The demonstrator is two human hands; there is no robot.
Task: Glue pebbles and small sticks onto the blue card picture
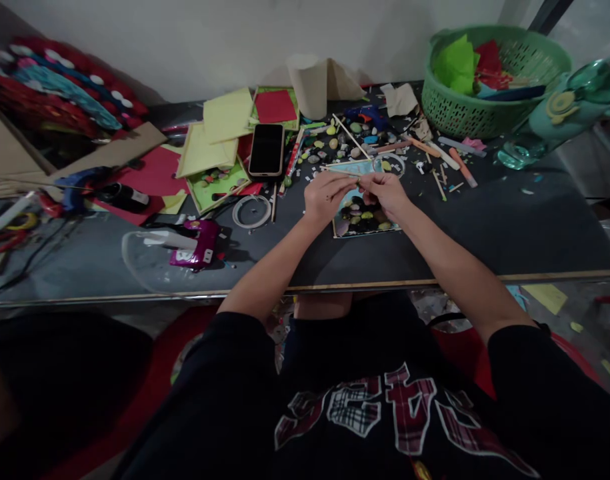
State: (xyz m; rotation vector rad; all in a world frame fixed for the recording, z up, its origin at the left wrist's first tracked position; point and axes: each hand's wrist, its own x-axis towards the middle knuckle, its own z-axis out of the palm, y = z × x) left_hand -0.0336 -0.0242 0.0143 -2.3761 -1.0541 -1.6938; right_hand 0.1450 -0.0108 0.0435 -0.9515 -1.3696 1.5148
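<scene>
My left hand [327, 197] and my right hand [389, 195] meet fingertip to fingertip above a small picture panel [341, 227]. Both are closed in a pinch around something small and greenish, too tiny to name. Dark and coloured pebbles [357, 212] cover the lower part of the panel. Its upper part is light blue [352, 169], partly hidden by my fingers, with thin wooden sticks along the edge. A roll of clear tape [389, 165] lies just beyond my right hand.
Loose pebbles [313, 159], sticks and markers [463, 168] litter the table's back, near a green basket [485, 113] and a bottle [549, 123]. Left are a phone [267, 151], yellow-backed frames [207, 153], a purple glue gun [201, 244], a blue glue gun [79, 185] and scissors [7, 241].
</scene>
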